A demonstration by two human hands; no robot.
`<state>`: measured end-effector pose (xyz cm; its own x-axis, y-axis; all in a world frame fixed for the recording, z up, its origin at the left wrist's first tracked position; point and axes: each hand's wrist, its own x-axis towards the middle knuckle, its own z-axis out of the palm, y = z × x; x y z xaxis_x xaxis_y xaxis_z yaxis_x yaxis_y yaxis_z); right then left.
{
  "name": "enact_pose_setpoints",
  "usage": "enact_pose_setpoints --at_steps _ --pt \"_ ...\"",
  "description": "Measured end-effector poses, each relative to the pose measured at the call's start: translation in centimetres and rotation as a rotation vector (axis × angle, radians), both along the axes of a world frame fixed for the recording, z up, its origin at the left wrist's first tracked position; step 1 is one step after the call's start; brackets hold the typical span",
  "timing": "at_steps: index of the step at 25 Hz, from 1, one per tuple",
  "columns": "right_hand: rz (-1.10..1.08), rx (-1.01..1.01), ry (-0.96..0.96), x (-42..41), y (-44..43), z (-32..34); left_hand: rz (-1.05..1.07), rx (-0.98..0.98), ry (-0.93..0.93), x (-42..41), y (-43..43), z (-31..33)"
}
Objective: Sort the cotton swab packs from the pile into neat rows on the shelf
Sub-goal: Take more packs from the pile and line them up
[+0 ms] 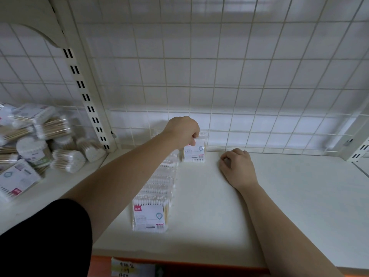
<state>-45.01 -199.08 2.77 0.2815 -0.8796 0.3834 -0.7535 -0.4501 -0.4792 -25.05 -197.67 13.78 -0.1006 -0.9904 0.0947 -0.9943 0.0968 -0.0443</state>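
A row of several cotton swab packs (150, 215) stands on the white shelf (279, 196), running from the front edge back toward the wire grid. At the back, just right of that row, stands a single pack (194, 153). My left hand (182, 129) pinches the top of this back pack, fingers curled round its upper edge. My right hand (236, 165) rests on the shelf to the right of that pack, fingers loosely curled and holding nothing. A jumbled pile of swab packs (38, 144) lies on the left section of the shelf.
A slotted white upright (87, 100) separates the pile from the row section. A white wire grid (239, 86) backs the shelf. A bracket (359, 150) stands at the far right. An orange strip with a paper price tag (127, 268) runs below the front edge.
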Motion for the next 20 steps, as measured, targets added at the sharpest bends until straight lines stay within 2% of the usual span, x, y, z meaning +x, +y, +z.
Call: enact_pose_setpoints --at_steps 6,11,16,20 --pt "-0.002 0.003 0.003 0.0 0.1 0.1 -0.048 -0.01 -0.014 0.4 0.1 0.0" --pt "0.012 -0.08 -0.055 -0.1 0.3 0.9 -0.056 -0.104 0.09 1.0 1.4 0.5" --pt "0.096 -0.124 -0.239 1.7 1.9 5.6 -0.009 -0.246 0.205 2.8 5.3 2.3" --pt "0.206 -0.098 -0.242 5.2 4.9 9.6 0.054 -0.358 0.243 5.4 9.4 2.8"
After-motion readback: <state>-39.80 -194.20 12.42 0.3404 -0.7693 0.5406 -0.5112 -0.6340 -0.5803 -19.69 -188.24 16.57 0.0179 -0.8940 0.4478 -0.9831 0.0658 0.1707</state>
